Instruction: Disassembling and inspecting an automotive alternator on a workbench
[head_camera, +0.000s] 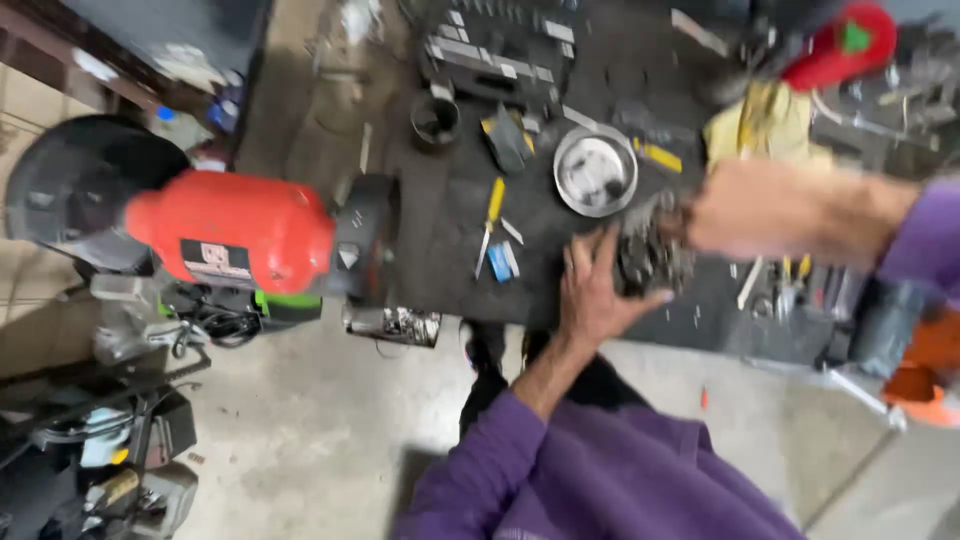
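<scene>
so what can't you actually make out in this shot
- Dark metal part between the hands, head view: motion blur and both hands hide its shape.
- Right hand: smeared by motion; fingers indistinct, grip unclear.
- Left hand: palm side hidden, contact with the part uncertain.
- Metal bowl: contents too blurred to identify.
- Red object, top right: blurred, kind unclear.
- Small tools at the bench's right edge: too small, blurred.

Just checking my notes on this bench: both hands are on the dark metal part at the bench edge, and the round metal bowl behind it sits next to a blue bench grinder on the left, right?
Not quite. The bench grinder is red, not blue, as the head view shows. The rest stands: the left hand and the right hand are both on the dark metal part at the bench edge, with the round metal bowl behind it.
</scene>
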